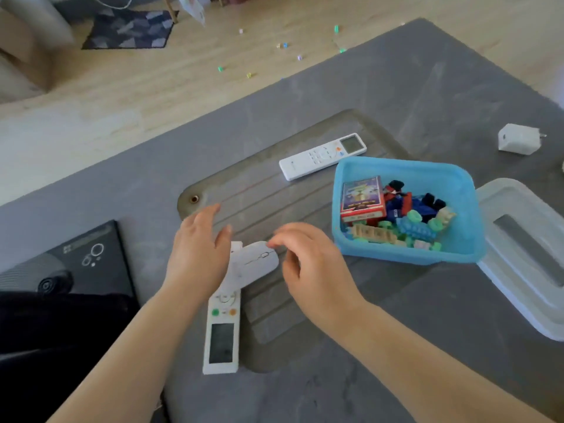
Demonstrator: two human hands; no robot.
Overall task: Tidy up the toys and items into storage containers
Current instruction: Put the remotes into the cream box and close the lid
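A white computer mouse (pixel 254 265) lies on top of a white remote control (pixel 222 334) on a grey-brown mat (pixel 274 190). My left hand (pixel 198 251) hovers at the mouse's left side with fingers straight and relaxed. My right hand (pixel 311 264) hangs just right of the mouse, fingers loosely curled, fingertips close to its top, holding nothing. A blue tub (pixel 406 169) at the right holds building blocks and a small card box (pixel 361 198). A second white remote (pixel 323 155) lies behind the tub's left corner.
A translucent lid (pixel 525 264) lies right of the tub. A white charger plug (pixel 518 138) sits at the far right of the grey table (pixel 412 87). A black box (pixel 88 257) is at the left. Small coloured blocks (pixel 283 45) are scattered on the wooden floor.
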